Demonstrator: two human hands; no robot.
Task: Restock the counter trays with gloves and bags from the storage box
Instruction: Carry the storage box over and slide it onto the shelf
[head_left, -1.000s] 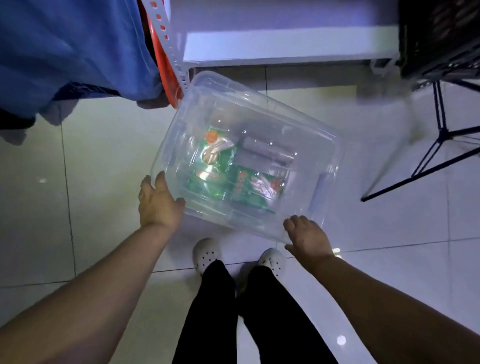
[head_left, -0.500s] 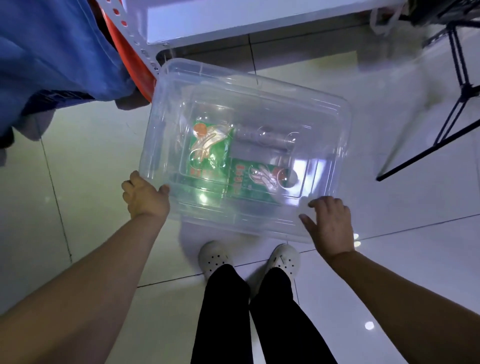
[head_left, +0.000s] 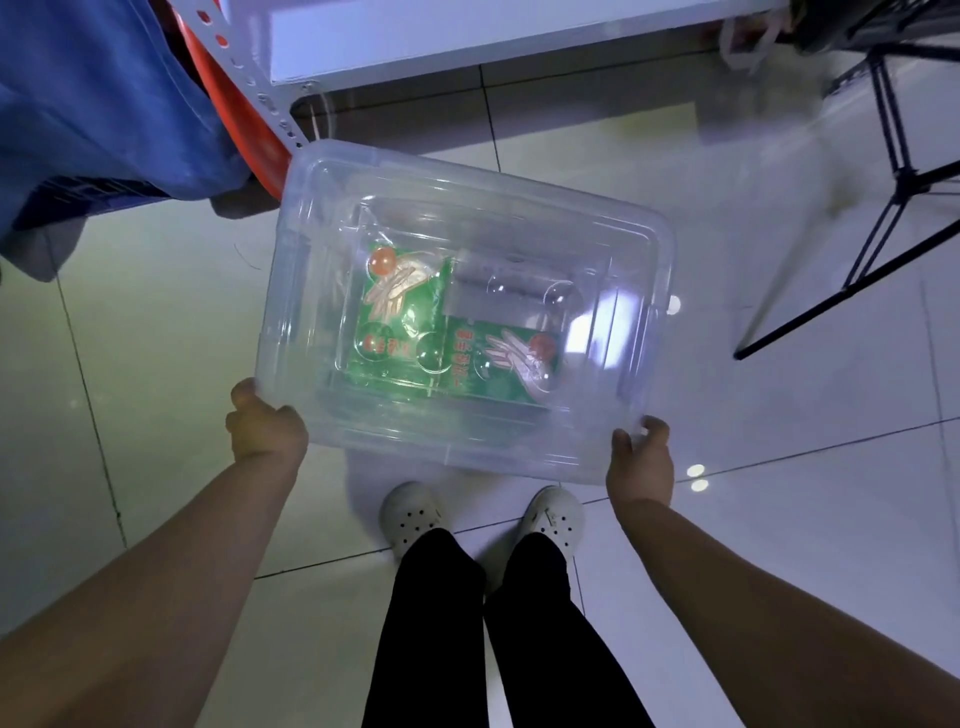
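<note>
Over the pale tiled floor (head_left: 156, 364), just ahead of a pair of white perforated clogs (head_left: 413, 517) and black trousers (head_left: 431, 623), a person holds a clear plastic storage box (head_left: 641, 332) with its see-through lid on. Through the lid show two green glove packets. The left packet (head_left: 400, 317) stands on end and carries a printed pair of pale hands, an orange disc at its top and a line of red characters near its bottom. The right packet (head_left: 498, 364) lies sideways with the same hand picture and red characters along its left edge. Glare and blur leave the writing too soft to read, and no brand name can be made out. Just above the right packet lies a greyish, translucent pack (head_left: 498, 291); what it contains cannot be told.

The left hand (head_left: 265, 431) grips the box's near-left corner, fingers curled under the rim and knuckles upward. The right hand (head_left: 641, 457) clasps the near-right corner, thumb and fingers bent around the rounded edge. Both forearms are bare.

Beyond the box's far-left corner hangs blue cloth (head_left: 104, 104), beside an orange-red object (head_left: 249, 119) and a perforated grey shelf post (head_left: 260, 88) that carries a white shelf board (head_left: 467, 31). A black tripod stand (head_left: 893, 182) is at the right, well apart from the box.
</note>
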